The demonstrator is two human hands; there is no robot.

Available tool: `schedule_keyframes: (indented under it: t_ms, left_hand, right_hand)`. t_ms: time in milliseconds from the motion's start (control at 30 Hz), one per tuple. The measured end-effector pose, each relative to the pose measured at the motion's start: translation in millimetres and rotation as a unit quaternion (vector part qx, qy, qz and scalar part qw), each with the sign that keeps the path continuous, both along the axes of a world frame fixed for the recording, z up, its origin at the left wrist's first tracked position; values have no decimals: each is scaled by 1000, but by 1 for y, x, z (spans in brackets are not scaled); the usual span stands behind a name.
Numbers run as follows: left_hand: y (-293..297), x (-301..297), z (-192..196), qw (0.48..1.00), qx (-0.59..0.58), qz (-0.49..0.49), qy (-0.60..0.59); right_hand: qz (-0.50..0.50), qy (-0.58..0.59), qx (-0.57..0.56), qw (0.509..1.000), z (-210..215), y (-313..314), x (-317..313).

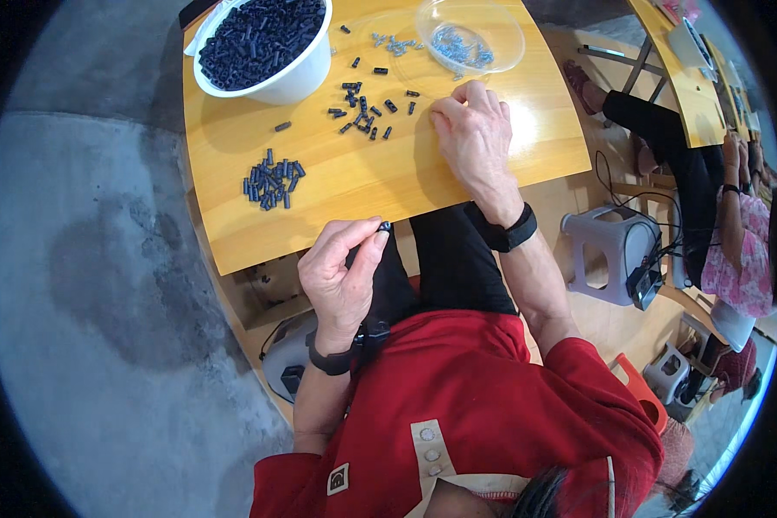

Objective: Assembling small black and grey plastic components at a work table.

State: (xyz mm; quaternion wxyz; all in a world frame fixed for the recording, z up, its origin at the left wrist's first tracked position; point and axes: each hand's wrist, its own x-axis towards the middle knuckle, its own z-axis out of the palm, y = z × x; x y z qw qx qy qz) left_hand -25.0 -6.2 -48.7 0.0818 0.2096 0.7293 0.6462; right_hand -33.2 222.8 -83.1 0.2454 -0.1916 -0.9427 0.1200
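Note:
Just off the table's front edge, my left hand (344,263) pinches a small black cylinder (384,227) between thumb and fingertips. My right hand (477,138) is over the tabletop with its fingers curled down. Whatever its fingertips hold, if anything, is hidden. Left of my right hand lie scattered black cylinders (363,112). Beyond its knuckles stands a round clear plastic bowl (511,39) holding small silvery metal pieces (457,47). A tight pile of similar black cylinders (273,181) lies at the table's left side, beyond my left hand.
A white tub (306,73) full of black cylinders (255,39) stands at the far left of the wooden table (345,177). More silvery pieces (394,43) lie beside the bowl. To the right are a grey stool (609,250), dangling cables and another seated person (738,242) at a separate table.

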Motion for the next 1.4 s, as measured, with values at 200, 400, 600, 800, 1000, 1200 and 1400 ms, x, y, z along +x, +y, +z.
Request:
schedule_keyframes:
  t_ms: [200,400,600,800,1000,1200,1400]
  left_hand:
    - [2,0,-1,1000,18,3,0]
    - [2,7,2,999,32,5,-8]
    - [3,14,7,999,37,-16,14]
    - [4,20,12,999,33,-18,36]
    - [6,24,10,998,57,-6,22]
    - [3,25,12,999,43,-21,13]
    - [6,24,12,998,53,-12,20]
  right_hand:
    - [77,230,-77,967,4,-2,-2]
    - [135,92,-725,669,39,-32,51]
    - [164,75,-865,468,25,-55,79]
    - [180,92,-885,420,30,-63,87]
    - [223,117,-861,441,30,-61,91]
    - [206,121,-869,434,27,-60,93]
    - [214,106,-840,487,34,-59,94]
